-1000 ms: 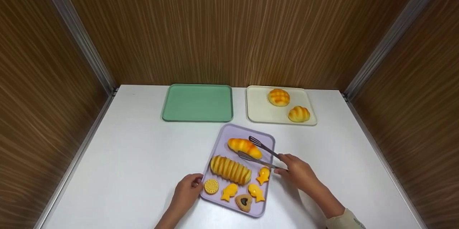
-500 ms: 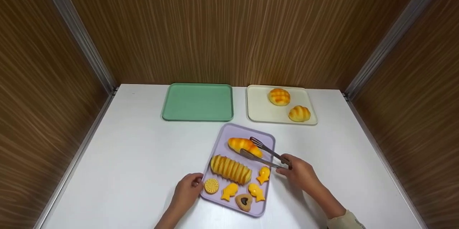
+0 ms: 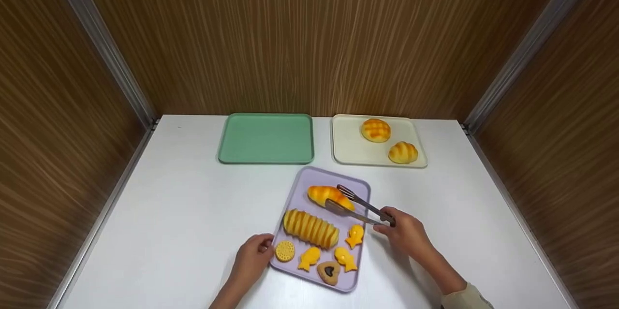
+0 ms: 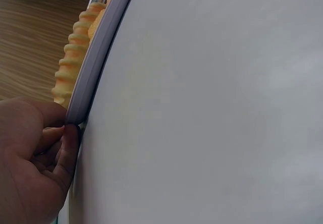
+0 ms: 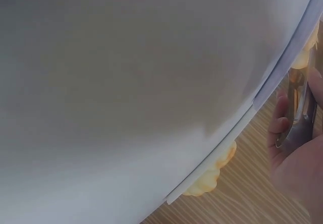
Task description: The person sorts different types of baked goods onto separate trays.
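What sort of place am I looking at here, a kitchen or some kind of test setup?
Probably a staged tabletop booth, not a kitchen: a bare white table boxed in by wood-grain wall panels, with three coloured trays laid out. The purple tray holds glossy breads and biscuits that look like toys, and the right hand works metal tongs.

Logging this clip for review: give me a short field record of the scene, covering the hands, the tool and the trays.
left hand: grips the near left corner of the purple tray
right hand: holds metal tongs
tongs: tips on either side of the smooth oblong bun
purple tray: also ridged loaf, small cookies
cream tray: two round buns
green tray: nothing on it
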